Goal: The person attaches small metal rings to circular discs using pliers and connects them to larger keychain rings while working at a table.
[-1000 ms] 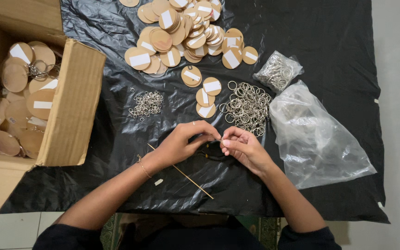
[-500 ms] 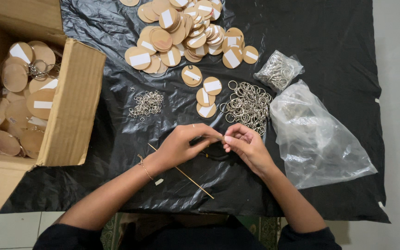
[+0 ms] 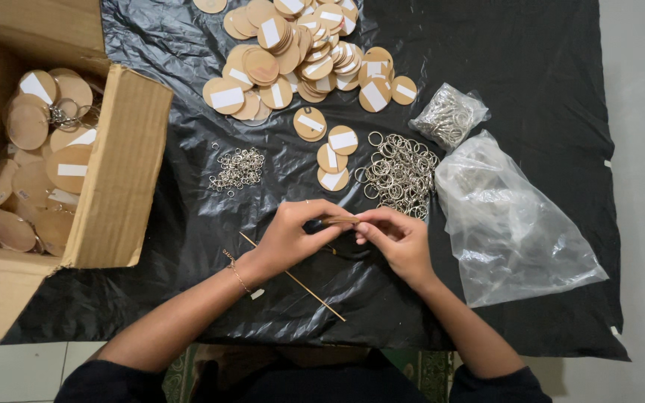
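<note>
Seen from the head camera, the left hand (image 3: 296,235) and the right hand (image 3: 397,240) meet over the black plastic sheet (image 3: 531,67), fingertips drawn together. Between them they pinch a thin wooden disc (image 3: 340,221), seen edge-on, so it reads as a narrow brown sliver; the left thumb and forefinger close on its near end, the right fingers on its far end. Whether a ring is already on it cannot be told.

Just beyond the right hand lies a loose heap of metal key rings (image 3: 401,170). Beyond the left hand is a smaller pile of tiny jump rings (image 3: 237,169), and straight ahead of both hands three round wooden discs with white labels (image 3: 334,149). A thin wooden stick (image 3: 293,277) runs slantwise under the left wrist. To the right of the right hand rests a clear plastic bag (image 3: 513,224); well left of the left hand stands a cardboard box (image 3: 117,168) of discs.
</note>
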